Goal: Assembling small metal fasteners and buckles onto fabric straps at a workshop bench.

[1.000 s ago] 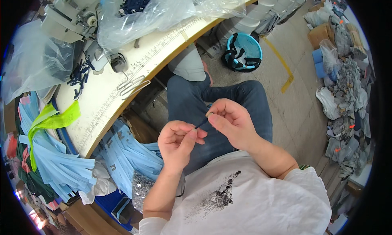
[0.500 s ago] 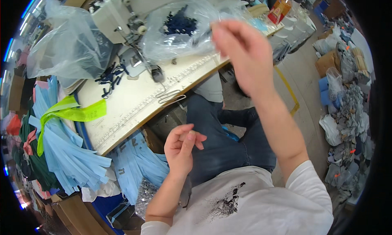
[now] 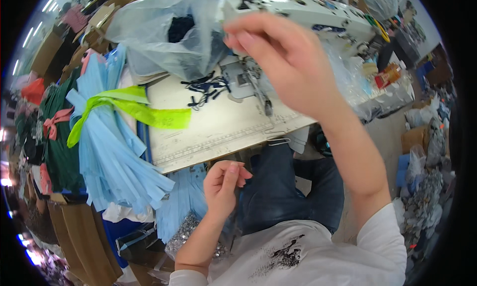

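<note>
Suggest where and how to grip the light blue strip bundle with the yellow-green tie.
Probably the waist, at the yellow-green tie, coming from above: the light blue strip bundle is gathered narrow there, while its lower ends fan out and would likely slip apart.

Shirt: white cloth T-shirt [image 3: 323,241], softly creased
Front marking: irregular black speckled patch [image 3: 292,256], scattering into small flecks
Sleeves: short white right sleeve [image 3: 381,238], short white left sleeve [image 3: 188,278]
Legs: dark blue denim trousers [image 3: 271,201]
Hands: bare left hand [image 3: 221,189], bare right hand [image 3: 297,69]
</note>
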A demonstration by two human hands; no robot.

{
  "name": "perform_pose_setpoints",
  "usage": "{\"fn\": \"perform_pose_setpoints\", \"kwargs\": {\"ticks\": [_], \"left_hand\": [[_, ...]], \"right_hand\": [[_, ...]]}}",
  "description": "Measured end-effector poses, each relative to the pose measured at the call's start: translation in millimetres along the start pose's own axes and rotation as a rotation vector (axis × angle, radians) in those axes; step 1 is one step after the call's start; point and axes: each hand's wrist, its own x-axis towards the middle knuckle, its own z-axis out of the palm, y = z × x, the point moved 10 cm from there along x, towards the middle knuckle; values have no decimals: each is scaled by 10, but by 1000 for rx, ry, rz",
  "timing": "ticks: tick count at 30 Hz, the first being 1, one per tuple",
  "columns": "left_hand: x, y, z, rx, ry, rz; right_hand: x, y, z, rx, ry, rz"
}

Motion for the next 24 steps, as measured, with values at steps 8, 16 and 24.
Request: {"fn": "perform_pose_setpoints", "kwargs": {"ticks": [8, 16, 24], "left_hand": [[65, 297, -54, 196, 44, 39], [-324, 185, -147, 385, 30, -22], [-1544, 466, -419, 616, -35, -152]], "right_hand": [[1120, 878, 1566, -980, -783, -84], [926, 1673, 1864, -897, -989, 66], [752, 1872, 2226, -694, -902, -88]]}}
